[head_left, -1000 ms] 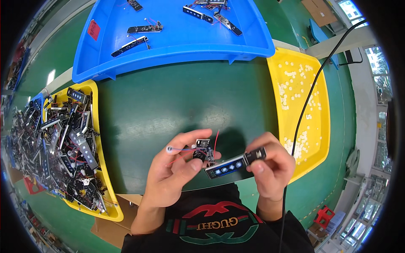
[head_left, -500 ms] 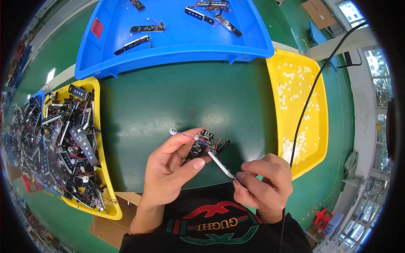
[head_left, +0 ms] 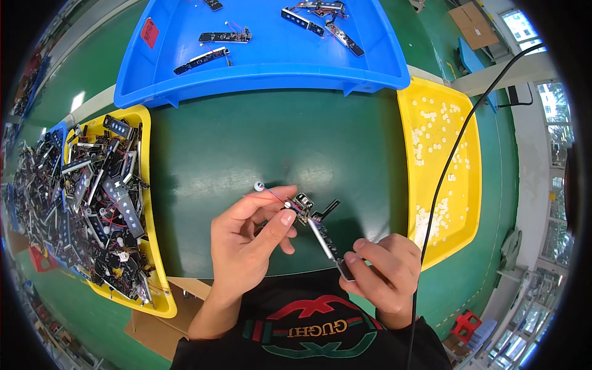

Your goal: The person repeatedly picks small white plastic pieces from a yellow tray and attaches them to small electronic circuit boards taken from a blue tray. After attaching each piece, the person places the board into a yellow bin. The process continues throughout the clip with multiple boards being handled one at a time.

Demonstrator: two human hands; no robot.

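Between my two hands, above the green table, is a narrow black circuit board assembly [head_left: 323, 239] with a pale strip along its edge. My left hand [head_left: 245, 243] pinches its far end, beside a metal connector [head_left: 303, 200], between thumb and fingers. My right hand [head_left: 390, 271] grips the near end between thumb and fingertips. Red and blue wires run from the board to a small round white piece [head_left: 259, 186] above my left fingers. A short black piece [head_left: 330, 208] sticks out to the right of the board. My fingers cover both ends.
A blue tray [head_left: 246, 78] with several similar boards stands at the far side. The yellow bin [head_left: 161, 271] on the left is heaped with boards and wires. Small white pieces lie in the yellow tray [head_left: 450, 191] on the right. A black cable [head_left: 445, 166] hangs across that tray.
The board has turned in my hands, showing more of its component side. My left thumb has moved up toward the connector; my right hand has shifted slightly left.
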